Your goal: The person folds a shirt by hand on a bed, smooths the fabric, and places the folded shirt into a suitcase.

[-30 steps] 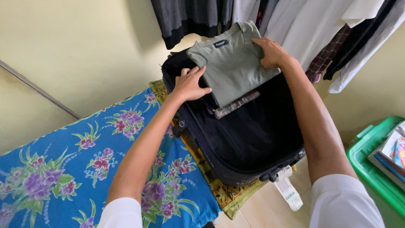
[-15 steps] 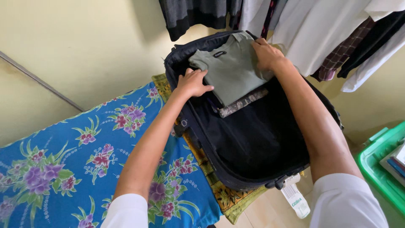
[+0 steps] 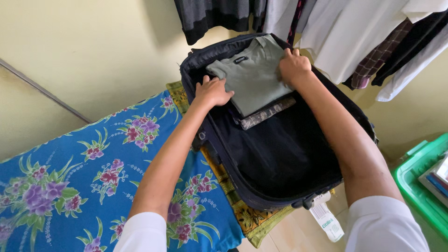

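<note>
An open black suitcase [image 3: 280,186] lies on the floor against the wall. In its far end sits a folded grey-green shirt [image 3: 254,79] on top of a dark patterned folded garment [image 3: 266,113]. My left hand [image 3: 212,92] presses on the shirt's left edge, fingers closed against the cloth. My right hand [image 3: 293,66] grips the shirt's right edge. The near half of the suitcase shows only its dark lining.
A blue floral cloth [image 3: 70,177] covers a mattress at the left, with a yellow patterned mat [image 3: 252,219] under the suitcase. Hanging clothes [image 3: 354,32] crowd the wall above. A green plastic bin [image 3: 420,186] stands at the right. A white luggage tag [image 3: 326,221] dangles near the wheel.
Both hands have pushed the folded shirt down into the suitcase's far end, where it now lies flat on the patterned garment. The view has shifted slightly.
</note>
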